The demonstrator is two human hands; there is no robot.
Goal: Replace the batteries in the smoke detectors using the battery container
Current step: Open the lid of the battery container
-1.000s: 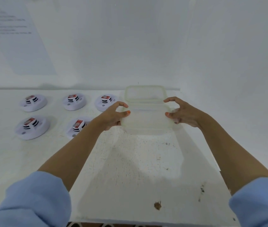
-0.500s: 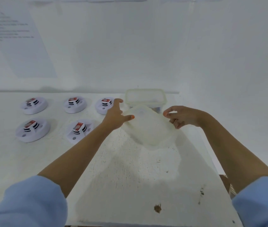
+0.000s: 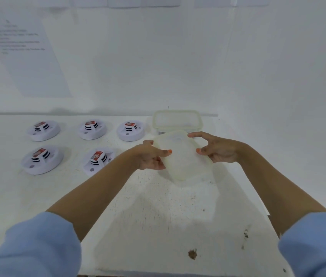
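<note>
A translucent container lid [image 3: 182, 156] hangs tilted above the table, held on both sides. My left hand [image 3: 151, 156] grips its left edge and my right hand [image 3: 216, 148] grips its right edge. Behind the lid stands the open clear battery container [image 3: 177, 120] near the wall; its contents are mostly hidden. Several white round smoke detectors lie on the left in two rows, each with a red-labelled battery showing on top: one at the near middle [image 3: 98, 159], one at the near left [image 3: 41, 159], one at the far right of the back row [image 3: 131, 130].
The white table [image 3: 158, 216] has scuffed paint and a brown stain [image 3: 192, 253] near its front edge. A white wall rises right behind the container, with a printed sheet [image 3: 28, 56] taped at the left. The table's right edge runs diagonally past my right forearm.
The lid has come off the container and moved toward me, tilting. Both hands followed it, and the container now stands uncovered at the back.
</note>
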